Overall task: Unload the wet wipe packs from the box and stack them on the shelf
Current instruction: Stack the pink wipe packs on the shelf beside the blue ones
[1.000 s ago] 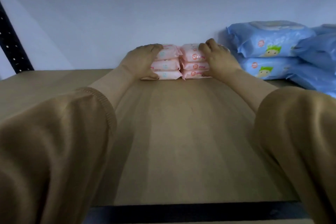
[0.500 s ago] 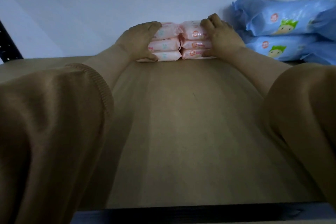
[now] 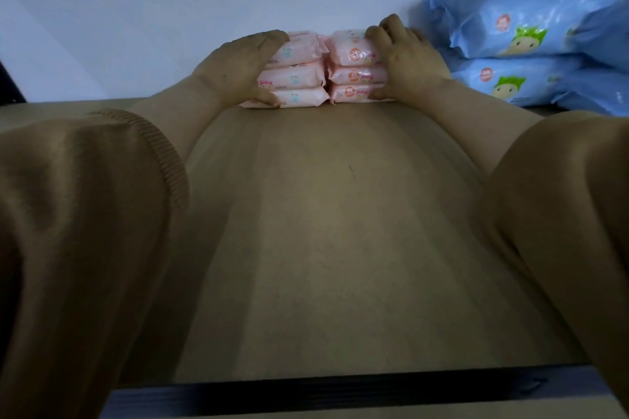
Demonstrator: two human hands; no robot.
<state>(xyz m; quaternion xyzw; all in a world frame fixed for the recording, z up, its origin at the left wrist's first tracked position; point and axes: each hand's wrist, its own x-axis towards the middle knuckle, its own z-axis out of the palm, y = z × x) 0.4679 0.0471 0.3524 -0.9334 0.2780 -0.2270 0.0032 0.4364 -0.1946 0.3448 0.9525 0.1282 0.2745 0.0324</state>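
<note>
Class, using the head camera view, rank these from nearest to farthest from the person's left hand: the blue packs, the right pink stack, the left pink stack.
1. The left pink stack: gripped by the left hand itself.
2. The right pink stack: right beside the first, gripped by the right hand.
3. The blue packs: at the far right of the shelf, beyond the right hand.

shop or stockroom: wooden shelf (image 3: 340, 231), piles of blue packs (image 3: 517, 24) and pink packs (image 3: 354, 75)
</note>
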